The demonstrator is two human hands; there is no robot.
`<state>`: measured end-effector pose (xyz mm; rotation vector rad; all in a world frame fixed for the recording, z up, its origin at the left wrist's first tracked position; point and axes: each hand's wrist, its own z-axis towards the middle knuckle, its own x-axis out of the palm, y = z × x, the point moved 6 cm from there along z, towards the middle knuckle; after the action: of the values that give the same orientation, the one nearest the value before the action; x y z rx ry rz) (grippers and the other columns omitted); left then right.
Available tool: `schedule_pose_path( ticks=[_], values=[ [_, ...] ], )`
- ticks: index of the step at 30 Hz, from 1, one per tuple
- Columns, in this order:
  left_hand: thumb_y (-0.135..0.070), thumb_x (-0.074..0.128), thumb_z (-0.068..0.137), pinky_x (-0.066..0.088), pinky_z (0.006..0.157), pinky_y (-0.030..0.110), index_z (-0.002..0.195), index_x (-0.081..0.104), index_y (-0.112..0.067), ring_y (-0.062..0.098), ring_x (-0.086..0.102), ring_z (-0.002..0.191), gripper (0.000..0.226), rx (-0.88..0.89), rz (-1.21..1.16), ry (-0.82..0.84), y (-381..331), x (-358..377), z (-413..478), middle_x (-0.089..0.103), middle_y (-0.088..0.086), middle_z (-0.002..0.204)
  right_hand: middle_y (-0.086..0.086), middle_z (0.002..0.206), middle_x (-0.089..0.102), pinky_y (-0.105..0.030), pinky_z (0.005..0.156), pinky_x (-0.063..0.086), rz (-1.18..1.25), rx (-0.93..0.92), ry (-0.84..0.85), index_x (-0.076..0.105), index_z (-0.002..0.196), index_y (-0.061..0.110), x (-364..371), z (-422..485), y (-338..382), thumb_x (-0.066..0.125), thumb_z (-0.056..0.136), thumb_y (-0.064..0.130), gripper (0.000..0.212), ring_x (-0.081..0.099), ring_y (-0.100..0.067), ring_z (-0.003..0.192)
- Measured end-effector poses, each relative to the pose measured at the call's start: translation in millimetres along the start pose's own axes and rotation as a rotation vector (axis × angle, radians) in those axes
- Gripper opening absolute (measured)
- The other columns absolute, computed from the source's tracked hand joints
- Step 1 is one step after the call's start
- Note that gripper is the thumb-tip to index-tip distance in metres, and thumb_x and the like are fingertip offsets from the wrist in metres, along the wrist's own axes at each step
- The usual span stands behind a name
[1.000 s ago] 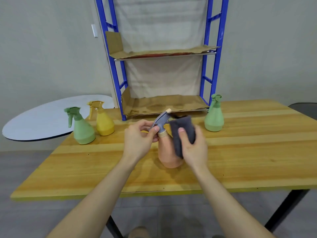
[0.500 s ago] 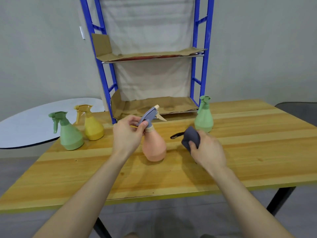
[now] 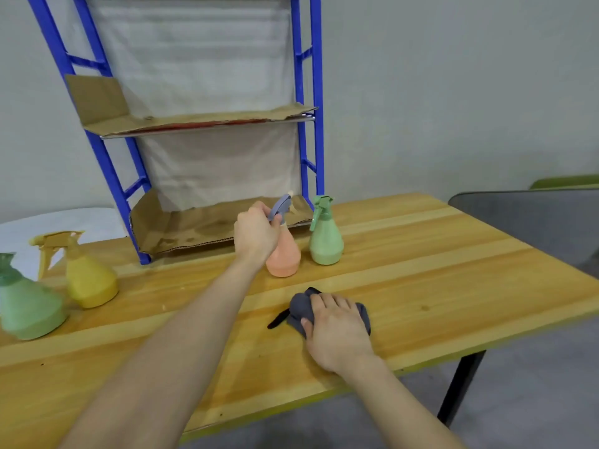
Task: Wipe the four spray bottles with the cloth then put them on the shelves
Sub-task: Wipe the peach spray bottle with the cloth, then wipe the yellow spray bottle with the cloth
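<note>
The wooden table carries everything, and its near edge is the 1st hazard. The right hand lies close to that edge on the grey cloth, fingers curled over the bunched fabric and pressing it to the wood, so a careless sweep could drag it off. The blue shelf unit stands at the back, its 2 levels lined with loose cardboard. The lower shelf has a raised, curling front lip, and I judge that a bottle base sliding in low could catch on it and tip, or shove the liner back. Of the 4 bottles, the blurred green bottle and the yellow bottle stand at the far left, well apart from the hands. The 2nd green bottle stands just beside the peach bottle, near the shelf's right post, where a swing to the right would knock it over. The left hand is clamped round the peach bottle's neck under the grey trigger head; I cannot tell whether its base rests on the table. Held only from the top, the bottle may sway, and a squeezed trigger could spray the cardboard
</note>
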<state>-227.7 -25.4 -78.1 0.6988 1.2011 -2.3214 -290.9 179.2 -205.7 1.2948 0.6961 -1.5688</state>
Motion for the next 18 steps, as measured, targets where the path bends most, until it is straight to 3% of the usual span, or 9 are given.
schedule_pose_path(
  ticks=[3, 8, 10, 13, 15, 18],
  values=[
    [-0.039, 0.071, 0.1, 0.063, 0.081, 0.046, 0.109, 0.065, -0.017, 0.034, 0.073, 0.092, 0.025, -0.008, 0.021, 0.055, -9, 18, 5, 0.075, 0.008, 0.101, -0.003, 0.106, 0.075, -0.047, 0.085, 0.058, -0.008, 0.032, -0.004, 0.074, 0.116, 0.014, 2, 1, -2, 0.037, 0.091, 0.046, 0.055, 0.071, -0.03, 0.095],
    [-0.052, 0.079, 0.091, 0.06, 0.082, 0.039, 0.134, 0.055, -0.02, 0.024, 0.07, 0.1, 0.058, -0.009, 0.026, 0.232, 9, 7, 0, 0.078, -0.002, 0.103, -0.007, 0.123, 0.072, -0.05, 0.1, 0.052, 0.002, -0.005, 0.028, 0.067, 0.131, 0.013, 8, 10, -3, 0.038, 0.099, 0.045, 0.054, 0.067, -0.034, 0.112],
    [-0.051, 0.079, 0.091, 0.06, 0.084, 0.038, 0.124, 0.063, -0.024, 0.019, 0.071, 0.096, 0.046, 0.02, 0.066, 0.231, 28, -21, -7, 0.078, -0.009, 0.097, -0.007, 0.12, 0.074, -0.05, 0.1, 0.053, -0.003, 0.023, 0.032, 0.068, 0.129, 0.012, 11, 10, -6, 0.046, 0.101, 0.043, 0.048, 0.068, -0.034, 0.11],
    [-0.044, 0.074, 0.095, 0.064, 0.079, 0.038, 0.097, 0.077, -0.029, 0.014, 0.073, 0.086, 0.016, 0.082, 0.174, 0.104, 65, -82, -13, 0.078, -0.012, 0.087, -0.007, 0.131, 0.07, -0.047, 0.108, 0.047, 0.014, 0.065, 0.01, 0.06, 0.141, 0.014, 8, 11, 4, 0.048, 0.108, 0.041, 0.045, 0.064, -0.033, 0.121],
    [-0.045, 0.069, 0.099, 0.064, 0.076, 0.04, 0.093, 0.081, -0.03, 0.016, 0.074, 0.086, 0.019, 0.101, 0.27, 0.002, 91, -125, -14, 0.079, -0.011, 0.086, -0.003, 0.14, 0.064, -0.042, 0.11, 0.043, 0.019, 0.048, 0.021, 0.05, 0.149, 0.018, 0, 18, 32, 0.04, 0.112, 0.041, 0.044, 0.059, -0.029, 0.13],
    [-0.039, 0.062, 0.104, 0.058, 0.083, 0.043, 0.096, 0.082, -0.024, 0.031, 0.072, 0.091, 0.026, 0.165, 0.466, -0.118, 124, -170, -9, 0.079, 0.002, 0.091, -0.002, 0.137, 0.063, -0.042, 0.109, 0.042, 0.097, -0.081, 0.008, 0.05, 0.144, 0.021, -3, 37, 99, 0.039, 0.114, 0.039, 0.037, 0.057, -0.029, 0.128]
  ],
)
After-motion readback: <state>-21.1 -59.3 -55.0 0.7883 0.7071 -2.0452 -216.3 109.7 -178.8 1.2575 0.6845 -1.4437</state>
